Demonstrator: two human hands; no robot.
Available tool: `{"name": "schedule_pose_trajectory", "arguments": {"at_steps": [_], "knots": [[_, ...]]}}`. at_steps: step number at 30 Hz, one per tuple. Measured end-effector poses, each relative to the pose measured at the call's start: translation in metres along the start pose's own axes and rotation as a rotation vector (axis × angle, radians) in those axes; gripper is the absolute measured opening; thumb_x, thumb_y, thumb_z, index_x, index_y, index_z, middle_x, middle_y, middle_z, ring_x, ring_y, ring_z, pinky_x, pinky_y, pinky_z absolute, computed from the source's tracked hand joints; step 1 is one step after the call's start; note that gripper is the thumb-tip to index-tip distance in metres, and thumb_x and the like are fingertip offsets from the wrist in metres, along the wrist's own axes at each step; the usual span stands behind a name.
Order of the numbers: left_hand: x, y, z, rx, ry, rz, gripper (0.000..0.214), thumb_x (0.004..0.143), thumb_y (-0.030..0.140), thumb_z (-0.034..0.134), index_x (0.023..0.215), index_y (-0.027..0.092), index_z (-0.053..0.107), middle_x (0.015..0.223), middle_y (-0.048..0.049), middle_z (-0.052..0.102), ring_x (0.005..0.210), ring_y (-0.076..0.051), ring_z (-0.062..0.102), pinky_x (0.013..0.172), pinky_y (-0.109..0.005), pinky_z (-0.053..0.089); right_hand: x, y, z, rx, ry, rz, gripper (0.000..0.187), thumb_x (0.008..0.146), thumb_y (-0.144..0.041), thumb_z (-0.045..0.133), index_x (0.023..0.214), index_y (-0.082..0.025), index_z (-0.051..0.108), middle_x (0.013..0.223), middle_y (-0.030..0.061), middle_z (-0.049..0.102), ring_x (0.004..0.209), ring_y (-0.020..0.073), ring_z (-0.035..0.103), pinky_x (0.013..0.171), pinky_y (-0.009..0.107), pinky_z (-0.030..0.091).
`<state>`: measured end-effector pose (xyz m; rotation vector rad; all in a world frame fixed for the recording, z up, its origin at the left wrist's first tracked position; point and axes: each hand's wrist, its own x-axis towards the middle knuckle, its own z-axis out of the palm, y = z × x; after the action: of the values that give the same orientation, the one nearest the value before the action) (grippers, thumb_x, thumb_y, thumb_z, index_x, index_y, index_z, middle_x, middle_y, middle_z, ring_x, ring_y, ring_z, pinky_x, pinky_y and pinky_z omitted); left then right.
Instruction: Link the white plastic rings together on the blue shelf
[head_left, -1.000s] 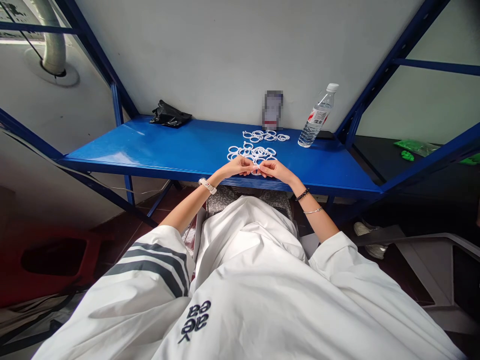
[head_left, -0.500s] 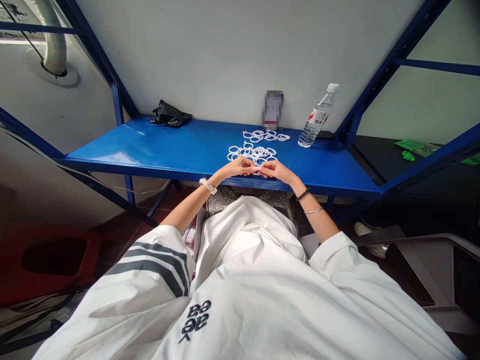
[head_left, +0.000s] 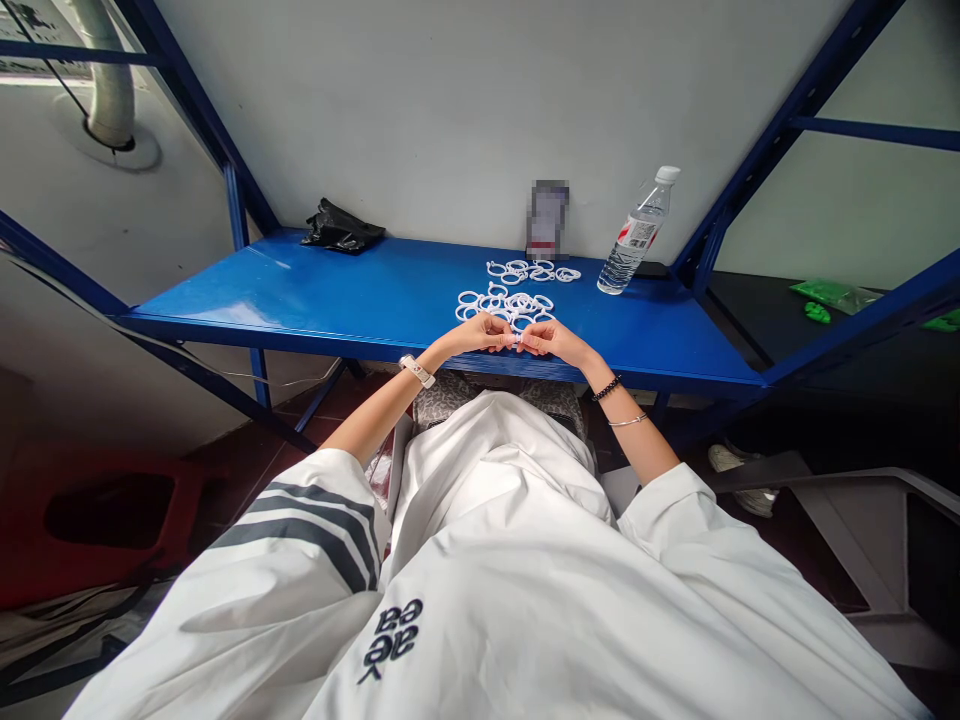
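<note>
Little has shifted since a second ago except a white piece (head_left: 517,340), pinched between my left hand (head_left: 481,333) and right hand (head_left: 556,341) near the blue table's (head_left: 360,290) front edge, seemingly unfinished, with near rings (head_left: 507,303) and far rings (head_left: 517,268) beyond (which are done, I can't tell).

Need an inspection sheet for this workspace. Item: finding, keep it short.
Surface: blue table, glossy.
Job's things: white rings, in near and far clusters; small white piece in hand.
Clutter: black bag back left; bottle right; pixelated object by the wall.
Grips: left grip and right grip both pinch the small white piece.
Cables: pale cord along the left frame.
Surroundings: pale wall behind; blue frame around.
</note>
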<state>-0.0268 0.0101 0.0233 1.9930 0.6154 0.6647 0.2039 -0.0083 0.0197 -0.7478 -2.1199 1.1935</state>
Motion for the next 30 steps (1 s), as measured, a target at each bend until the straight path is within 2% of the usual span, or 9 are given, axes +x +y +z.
{"name": "schedule_pose_trajectory", "arguments": {"at_steps": [5,14,21,26,30], "knots": [[-0.0006,0.0043,0.0009,0.023,-0.007,0.005,0.055,0.079,0.066,0.076,0.072,0.011,0.072,0.057,0.0001,0.054,0.052,-0.007,0.044,0.050,-0.021,0.032,0.0011,0.0014,0.0004,-0.017,-0.016,0.005,0.054,0.086,-0.069,0.069,0.082,-0.015,0.071,0.064,-0.0006,0.059,0.056,0.0085,0.043,0.051,0.023,0.032],[0.0003,0.0022,0.0010,0.011,0.014,-0.036,0.051,0.077,0.061,0.080,0.071,0.011,0.071,0.057,0.0003,0.055,0.052,-0.007,0.044,0.050,-0.021,0.031,0.0015,0.0026,0.0001,-0.039,-0.016,0.014,0.053,0.088,-0.068,0.068,0.084,-0.015,0.069,0.063,-0.0028,0.053,0.056,0.0086,0.041,0.053,0.023,0.033],[0.0013,-0.0019,0.0017,0.001,0.027,-0.032,0.053,0.076,0.063,0.079,0.071,0.011,0.070,0.061,-0.0004,0.058,0.054,-0.007,0.047,0.050,-0.020,0.034,0.0011,0.0011,0.0007,0.006,0.004,0.021,0.050,0.086,-0.066,0.071,0.084,-0.016,0.069,0.063,-0.0033,0.052,0.058,0.0090,0.044,0.053,0.023,0.033],[0.0010,-0.0001,0.0017,0.009,0.028,-0.046,0.054,0.076,0.065,0.078,0.073,0.011,0.070,0.060,-0.0002,0.058,0.054,-0.008,0.050,0.050,-0.020,0.036,0.0012,0.0007,0.0008,0.034,0.031,0.027,0.050,0.083,-0.066,0.075,0.083,-0.016,0.070,0.067,-0.0012,0.058,0.059,0.0092,0.045,0.052,0.023,0.033],[0.0008,0.0002,0.0018,0.019,0.026,-0.036,0.053,0.077,0.064,0.078,0.076,0.012,0.071,0.061,-0.0006,0.059,0.056,-0.009,0.052,0.051,-0.020,0.038,0.0013,0.0025,0.0001,0.018,0.019,0.018,0.050,0.084,-0.065,0.073,0.083,-0.015,0.070,0.065,-0.0015,0.056,0.059,0.0094,0.044,0.052,0.023,0.033]]}}
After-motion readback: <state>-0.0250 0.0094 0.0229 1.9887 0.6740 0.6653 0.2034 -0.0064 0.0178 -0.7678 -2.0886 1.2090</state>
